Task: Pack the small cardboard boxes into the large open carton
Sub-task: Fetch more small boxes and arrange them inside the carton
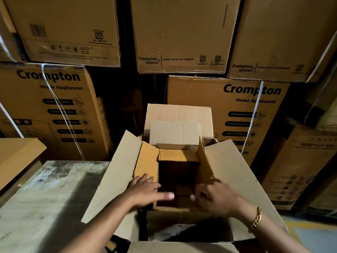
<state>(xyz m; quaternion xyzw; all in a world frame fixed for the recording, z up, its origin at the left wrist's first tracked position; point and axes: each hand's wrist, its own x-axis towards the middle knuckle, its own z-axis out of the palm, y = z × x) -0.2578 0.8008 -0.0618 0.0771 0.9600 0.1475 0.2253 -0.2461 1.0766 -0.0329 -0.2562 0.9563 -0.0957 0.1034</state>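
Observation:
The large open carton (237, 179) stands in front of me with its pale flaps spread left, right, far and near. Inside it stands a smaller open box (178, 155) with yellow-brown flaps turned up. Deep in its dark inside I make out dim brown small boxes (184, 191). My left hand (145, 190) lies flat with fingers spread over the lower end of the inner box's left flap (147, 161). My right hand (215, 196), blurred and with curled fingers, is at the foot of the right flap (204, 161). Whether it grips that flap is unclear.
A worn, stained table top (45, 198) lies to the left of the carton. Tall stacks of printed appliance cartons (54, 106) wall in the back and the right side. A flat cardboard piece (16, 154) juts in at the far left.

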